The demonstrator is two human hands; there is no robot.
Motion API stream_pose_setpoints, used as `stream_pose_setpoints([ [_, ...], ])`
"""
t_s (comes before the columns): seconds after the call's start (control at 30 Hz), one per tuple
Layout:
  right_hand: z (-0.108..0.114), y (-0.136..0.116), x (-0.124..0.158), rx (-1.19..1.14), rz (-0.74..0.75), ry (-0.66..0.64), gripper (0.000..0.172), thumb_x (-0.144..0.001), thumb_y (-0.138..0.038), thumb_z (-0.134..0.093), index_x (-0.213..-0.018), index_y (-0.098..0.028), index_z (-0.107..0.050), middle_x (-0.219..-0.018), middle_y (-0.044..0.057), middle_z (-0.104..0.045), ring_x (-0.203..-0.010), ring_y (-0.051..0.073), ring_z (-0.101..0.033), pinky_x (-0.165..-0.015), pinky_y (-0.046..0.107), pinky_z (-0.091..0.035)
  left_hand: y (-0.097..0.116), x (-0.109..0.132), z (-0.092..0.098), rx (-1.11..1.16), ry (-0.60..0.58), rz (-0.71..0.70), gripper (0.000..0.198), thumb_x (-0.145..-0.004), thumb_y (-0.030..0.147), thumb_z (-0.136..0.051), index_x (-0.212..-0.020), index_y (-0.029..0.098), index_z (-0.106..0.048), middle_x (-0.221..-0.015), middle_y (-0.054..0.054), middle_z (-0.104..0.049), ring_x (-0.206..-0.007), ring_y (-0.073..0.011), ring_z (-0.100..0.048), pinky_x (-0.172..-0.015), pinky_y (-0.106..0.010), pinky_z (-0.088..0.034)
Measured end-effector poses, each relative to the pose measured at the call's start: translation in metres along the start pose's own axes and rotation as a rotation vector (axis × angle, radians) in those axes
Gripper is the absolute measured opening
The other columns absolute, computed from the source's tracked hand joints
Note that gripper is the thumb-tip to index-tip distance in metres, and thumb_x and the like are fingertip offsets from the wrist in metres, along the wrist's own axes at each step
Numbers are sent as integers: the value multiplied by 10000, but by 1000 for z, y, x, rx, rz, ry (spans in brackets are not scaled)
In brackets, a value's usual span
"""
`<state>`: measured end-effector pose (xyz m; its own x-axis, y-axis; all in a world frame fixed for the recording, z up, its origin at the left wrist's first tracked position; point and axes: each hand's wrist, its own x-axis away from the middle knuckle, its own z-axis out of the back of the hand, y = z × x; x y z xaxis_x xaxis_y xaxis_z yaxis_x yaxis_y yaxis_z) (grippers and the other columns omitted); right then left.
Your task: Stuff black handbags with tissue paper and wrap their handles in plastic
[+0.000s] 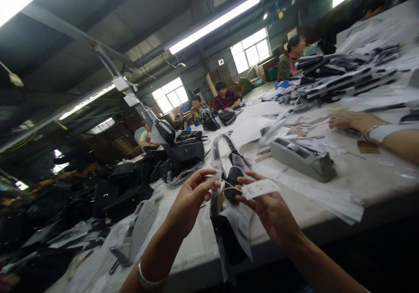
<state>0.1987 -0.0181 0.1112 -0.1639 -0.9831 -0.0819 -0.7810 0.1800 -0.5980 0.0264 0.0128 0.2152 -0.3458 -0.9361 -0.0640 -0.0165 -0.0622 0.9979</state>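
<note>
My left hand (188, 201) has its thumb and fingers pinched together on a thin pale string (232, 185). The string runs across to a white hang tag (260, 189), which lies over the fingers of my right hand (273, 214). My right thumb and fingers are closed around the string end of the tag. Under and between both hands lies a black bag (231, 240) at the table's front edge. Its looped strap (218, 149) stands up behind my hands and looks wrapped in clear plastic. White paper or foam sheet (244, 225) lies against the bag.
Grey tape dispensers stand on the table, one to the right (301, 158) and one to the left (137, 229). Black bags (183, 155) are piled at left. Another person's hand (350, 120) rests on the right side. Several people sit farther back by stacked straps (347, 77).
</note>
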Motion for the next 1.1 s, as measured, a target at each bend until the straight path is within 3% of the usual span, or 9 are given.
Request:
stream_pose_setpoints([
  [0.17,8,-4,4,-157,-273,-78,381,-839,-285,-614,-1216,-234,-611,-1235,98,-693,-1052,228,-703,-883,364,-573,0,1,8,54,-118,40,341,-817,316,-747,-1132,203,-682,-819,-14,-637,-796,-131,-596,-765,-232,-458],
  [0.3,11,-12,10,-108,-185,-99,498,-737,-188,-736,-1214,-294,-641,-1315,33,-656,-1143,209,-658,-934,321,-553,4,4,11,-103,-214,6,373,-820,345,-762,-1158,216,-670,-792,5,-599,-774,-119,-578,-750,-227,-439],
  [0.4,13,-17,13,8,-98,-90,361,-701,-253,-822,-1047,-266,-722,-1312,39,-653,-1101,226,-664,-918,344,-560,12,8,8,-276,-283,-8,401,-810,372,-768,-1163,214,-662,-723,29,-536,-693,-111,-534,-678,-231,-426],
  [0.5,15,-20,11,87,-34,-13,267,-668,-330,-872,-881,-222,-753,-1067,43,-728,-903,192,-682,-813,328,-581,20,12,2,-545,-333,-59,378,-814,384,-756,-1144,222,-666,-717,33,-539,-671,-116,-520,-665,-244,-421],
  [0.63,18,-18,11,130,61,42,232,-663,-344,-882,-744,-192,-726,-775,6,-667,-673,120,-592,-628,244,-543,20,14,-4,-931,-287,-234,213,-865,365,-688,-1028,229,-708,-757,3,-625,-709,-147,-562,-690,-267,-424],
  [0.8,27,-16,12,259,123,0,215,-702,-342,-853,-787,-189,-728,-569,-28,-543,-479,77,-419,-418,200,-341,13,10,-1,-1003,-264,-285,196,-917,359,-608,-859,211,-724,-841,-32,-679,-756,-166,-594,-681,-265,-428],
  [0.9,36,-16,9,329,136,-77,160,-716,-325,-831,-780,-204,-749,-806,40,-698,-589,115,-550,-496,232,-432,12,6,2,-899,-183,-247,239,-913,403,-610,-866,192,-712,-807,-28,-660,-735,-159,-574,-657,-257,-422],
  [1.0,41,-17,6,368,174,-88,146,-775,-310,-769,-686,-199,-734,-1116,81,-710,-849,184,-641,-714,294,-526,13,3,3,-715,-125,-174,314,-897,473,-621,-865,168,-688,-734,-7,-599,-651,-127,-519,-595,-236,-407],
  [1.1,40,-15,5,402,217,-29,110,-845,-330,-707,-865,-235,-758,-1222,64,-682,-907,174,-643,-807,301,-529,14,2,2,-578,-97,-132,343,-888,507,-630,-877,166,-665,-678,17,-554,-594,-103,-487,-562,-216,-405],
])
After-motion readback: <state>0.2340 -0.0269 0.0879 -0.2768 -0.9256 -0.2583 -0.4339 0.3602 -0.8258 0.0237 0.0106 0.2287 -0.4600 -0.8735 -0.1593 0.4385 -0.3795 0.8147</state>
